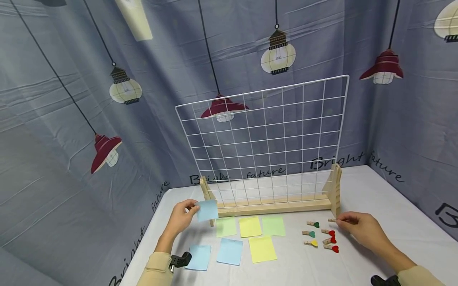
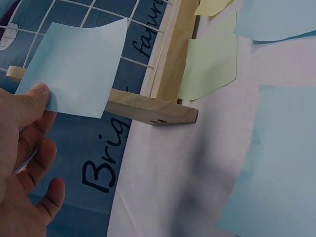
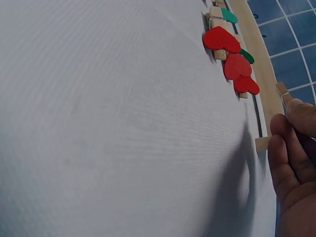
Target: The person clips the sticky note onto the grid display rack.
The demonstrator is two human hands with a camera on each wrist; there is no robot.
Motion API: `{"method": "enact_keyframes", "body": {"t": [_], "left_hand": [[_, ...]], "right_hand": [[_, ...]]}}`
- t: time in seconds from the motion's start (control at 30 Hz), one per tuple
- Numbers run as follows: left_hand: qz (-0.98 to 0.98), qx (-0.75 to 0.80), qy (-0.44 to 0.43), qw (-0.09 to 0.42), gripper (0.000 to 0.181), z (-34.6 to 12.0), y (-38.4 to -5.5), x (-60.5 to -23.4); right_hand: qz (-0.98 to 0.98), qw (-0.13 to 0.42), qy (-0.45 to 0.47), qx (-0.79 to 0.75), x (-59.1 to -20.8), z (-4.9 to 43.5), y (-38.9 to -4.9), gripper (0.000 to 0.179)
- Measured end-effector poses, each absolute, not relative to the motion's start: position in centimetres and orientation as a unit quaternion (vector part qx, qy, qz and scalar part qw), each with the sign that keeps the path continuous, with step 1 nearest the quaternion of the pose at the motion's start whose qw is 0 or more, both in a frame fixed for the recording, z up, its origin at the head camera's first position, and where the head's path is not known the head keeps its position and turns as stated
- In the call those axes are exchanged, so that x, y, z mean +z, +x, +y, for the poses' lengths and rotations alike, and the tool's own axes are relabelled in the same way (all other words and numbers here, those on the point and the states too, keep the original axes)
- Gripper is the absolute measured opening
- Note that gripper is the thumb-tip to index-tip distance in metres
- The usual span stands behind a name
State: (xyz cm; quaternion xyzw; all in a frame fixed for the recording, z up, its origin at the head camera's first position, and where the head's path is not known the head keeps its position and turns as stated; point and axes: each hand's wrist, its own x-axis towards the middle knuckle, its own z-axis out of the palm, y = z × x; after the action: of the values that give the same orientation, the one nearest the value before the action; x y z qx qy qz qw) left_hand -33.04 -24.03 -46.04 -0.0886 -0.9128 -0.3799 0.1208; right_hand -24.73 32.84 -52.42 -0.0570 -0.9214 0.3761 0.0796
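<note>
Pale wood makes the low stand (image 1: pixel 275 205) that carries a white wire grid panel (image 1: pixel 262 91), and everything here gathers in front of it. Near the stand's left foot, the person's left hand (image 1: pixel 180 217) pinches a light-blue square paper note (image 1: pixel 207 210) by one edge, thumb on its face, clear of the white surface (image 1: pixel 297 274). By the stand's right foot, the right hand (image 1: pixel 366 231) pinches a small wooden clothespin (image 1: pixel 332 220) between thumb and fingers; whatever decorates its end is hidden from me. Before the stand lie two more blue notes (image 1: pixel 229 251), two yellow ones (image 1: pixel 262 249), two pale-green ones (image 1: pixel 273 225) and, toward its right end, six heart-topped wooden pegs (image 1: pixel 310 243). I'd judge the step as taking up one note and one peg together; the next move calls for a light, uncreasing hold on the paper and a firm squeeze on the clothespin.
</note>
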Motion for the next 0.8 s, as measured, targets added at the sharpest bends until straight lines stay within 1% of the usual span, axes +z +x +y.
{"method": "enact_keyframes", "body": {"t": [0.23,0.43,0.5,0.67,0.8], "left_hand": [[-0.915,-0.376,-0.084,0.118,0.010,-23.9,-33.1,-45.8],[-0.914,-0.376,-0.087,0.127,0.010,-23.7,-33.2,-45.5],[-0.913,-0.378,-0.092,0.128,0.010,-23.6,-33.3,-45.4],[-0.911,-0.379,-0.100,0.128,0.009,-23.4,-33.5,-45.2],[-0.911,-0.377,-0.105,0.128,0.010,-23.3,-33.7,-44.9]], "right_hand": [[-0.920,0.085,-0.044,0.381,-51.3,32.6,-24.7,0.025],[-0.921,0.099,-0.033,0.376,-50.7,32.2,-24.9,0.034],[-0.920,0.096,-0.033,0.379,-50.6,32.1,-25.0,0.037],[-0.919,0.076,-0.038,0.385,-50.2,32.2,-25.1,0.037],[-0.914,0.057,-0.035,0.399,-49.8,32.1,-25.3,0.041]]}}
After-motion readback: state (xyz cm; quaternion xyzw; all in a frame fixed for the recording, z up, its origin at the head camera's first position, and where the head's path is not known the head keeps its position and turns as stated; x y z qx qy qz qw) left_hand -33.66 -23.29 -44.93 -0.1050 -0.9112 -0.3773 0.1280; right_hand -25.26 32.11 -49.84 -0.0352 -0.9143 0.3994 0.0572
